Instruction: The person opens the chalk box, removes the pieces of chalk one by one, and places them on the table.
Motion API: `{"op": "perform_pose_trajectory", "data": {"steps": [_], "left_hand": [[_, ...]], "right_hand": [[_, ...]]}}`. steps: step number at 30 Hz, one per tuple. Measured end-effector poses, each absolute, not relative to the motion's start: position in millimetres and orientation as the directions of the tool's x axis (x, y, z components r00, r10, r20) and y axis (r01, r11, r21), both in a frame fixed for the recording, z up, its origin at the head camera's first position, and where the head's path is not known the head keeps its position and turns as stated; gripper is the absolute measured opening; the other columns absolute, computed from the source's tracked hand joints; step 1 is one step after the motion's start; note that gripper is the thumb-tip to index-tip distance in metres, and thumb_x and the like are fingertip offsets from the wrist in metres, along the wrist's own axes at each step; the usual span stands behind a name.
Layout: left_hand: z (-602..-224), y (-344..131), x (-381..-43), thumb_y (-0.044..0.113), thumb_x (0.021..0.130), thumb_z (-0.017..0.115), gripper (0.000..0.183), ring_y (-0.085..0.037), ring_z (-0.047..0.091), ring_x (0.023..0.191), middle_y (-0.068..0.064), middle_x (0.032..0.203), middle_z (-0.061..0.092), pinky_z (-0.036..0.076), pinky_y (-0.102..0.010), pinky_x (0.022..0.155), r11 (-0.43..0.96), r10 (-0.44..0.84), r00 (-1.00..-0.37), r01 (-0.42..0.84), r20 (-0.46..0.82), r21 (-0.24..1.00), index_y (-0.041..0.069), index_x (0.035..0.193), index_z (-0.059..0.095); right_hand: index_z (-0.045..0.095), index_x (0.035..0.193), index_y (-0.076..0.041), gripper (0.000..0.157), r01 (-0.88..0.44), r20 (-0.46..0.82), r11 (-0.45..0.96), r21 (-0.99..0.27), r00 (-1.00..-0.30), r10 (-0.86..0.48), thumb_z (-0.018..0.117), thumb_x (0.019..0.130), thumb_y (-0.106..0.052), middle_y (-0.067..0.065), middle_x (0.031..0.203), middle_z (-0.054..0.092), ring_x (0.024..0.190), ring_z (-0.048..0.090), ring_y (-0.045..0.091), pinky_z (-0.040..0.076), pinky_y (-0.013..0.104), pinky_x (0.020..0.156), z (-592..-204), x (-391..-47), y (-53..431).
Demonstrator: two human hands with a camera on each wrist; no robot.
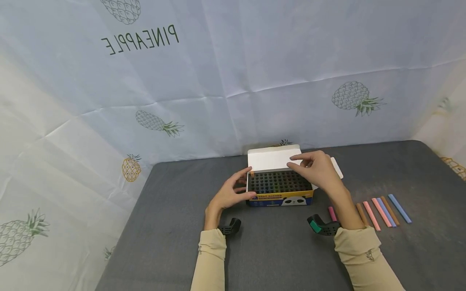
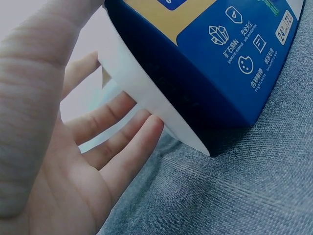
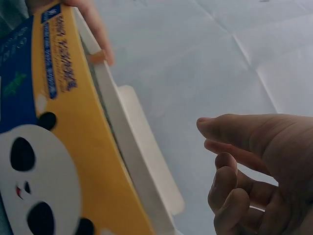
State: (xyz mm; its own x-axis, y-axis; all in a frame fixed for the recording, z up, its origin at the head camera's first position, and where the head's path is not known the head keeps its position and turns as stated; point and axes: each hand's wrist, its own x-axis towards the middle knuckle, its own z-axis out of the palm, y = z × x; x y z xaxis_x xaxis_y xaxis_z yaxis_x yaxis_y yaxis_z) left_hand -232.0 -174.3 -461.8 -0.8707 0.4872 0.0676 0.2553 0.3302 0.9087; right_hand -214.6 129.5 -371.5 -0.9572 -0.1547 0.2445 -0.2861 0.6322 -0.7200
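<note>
A blue and yellow chalk box [image 1: 267,201] with a panda on its front stands with its white lid [image 1: 274,158] raised at the back. Inside is a dark grid of holes. One orange chalk stick [image 1: 252,174] pokes up at its back left corner. My left hand [image 1: 233,190] grips the box's left end, thumb at the front corner and index finger at the back. In the left wrist view, other fingers touch the white side flap [image 2: 142,88]. Over the box's right part hovers my right hand [image 1: 316,167], thumb and index finger apart, holding nothing.
To the right on the grey table [image 1: 174,242] lie several chalk sticks: a magenta stick [image 1: 332,214], pink ones, orange-brown ones and a blue stick [image 1: 399,208] outermost. My right forearm passes over this row. A pineapple-print curtain [image 1: 204,60] hangs behind the table.
</note>
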Motion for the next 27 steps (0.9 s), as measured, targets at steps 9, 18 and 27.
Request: {"op": "perform_pose_trajectory", "data": {"steps": [9, 18, 27], "left_hand": [[-462, -174, -233, 0.041, 0.09, 0.078, 0.081, -0.028, 0.052, 0.13, -0.011, 0.15, 0.045, 0.053, -0.047, 0.111, 0.331, 0.484, -0.872, 0.256, 0.069, 0.908, 0.032, 0.159, 0.036], [-460, -173, -233, 0.038, 0.091, 0.078, 0.08, -0.029, 0.052, 0.13, -0.011, 0.152, 0.044, 0.052, -0.049, 0.111, 0.324, 0.485, -0.872, 0.251, 0.068, 0.912, 0.031, 0.159, 0.036], [-462, -173, -233, 0.038, 0.091, 0.078, 0.08, -0.027, 0.053, 0.128, -0.011, 0.15, 0.045, 0.052, -0.048, 0.111, 0.317, 0.488, -0.87, 0.25, 0.069, 0.915, 0.03, 0.159, 0.037]], "right_hand": [[0.077, 0.114, 0.002, 0.028, -0.317, 0.256, 0.606, -0.73, -0.948, -0.188, 0.076, 0.092, -0.016, 0.015, 0.072, 0.071, 0.048, 0.043, 0.014, 0.031, 0.025, 0.044, -382, -221, 102], [0.078, 0.11, 0.003, 0.025, -0.378, 0.294, 0.573, -0.727, -0.926, -0.238, 0.076, 0.092, -0.014, 0.012, 0.068, 0.07, 0.045, 0.038, 0.01, 0.029, 0.022, 0.043, -393, -227, 72], [0.079, 0.112, -0.001, 0.024, -0.363, 0.245, 0.559, -0.746, -0.929, -0.276, 0.075, 0.094, -0.016, 0.007, 0.063, 0.067, 0.045, 0.041, 0.011, 0.031, 0.022, 0.043, -401, -227, 52]]}}
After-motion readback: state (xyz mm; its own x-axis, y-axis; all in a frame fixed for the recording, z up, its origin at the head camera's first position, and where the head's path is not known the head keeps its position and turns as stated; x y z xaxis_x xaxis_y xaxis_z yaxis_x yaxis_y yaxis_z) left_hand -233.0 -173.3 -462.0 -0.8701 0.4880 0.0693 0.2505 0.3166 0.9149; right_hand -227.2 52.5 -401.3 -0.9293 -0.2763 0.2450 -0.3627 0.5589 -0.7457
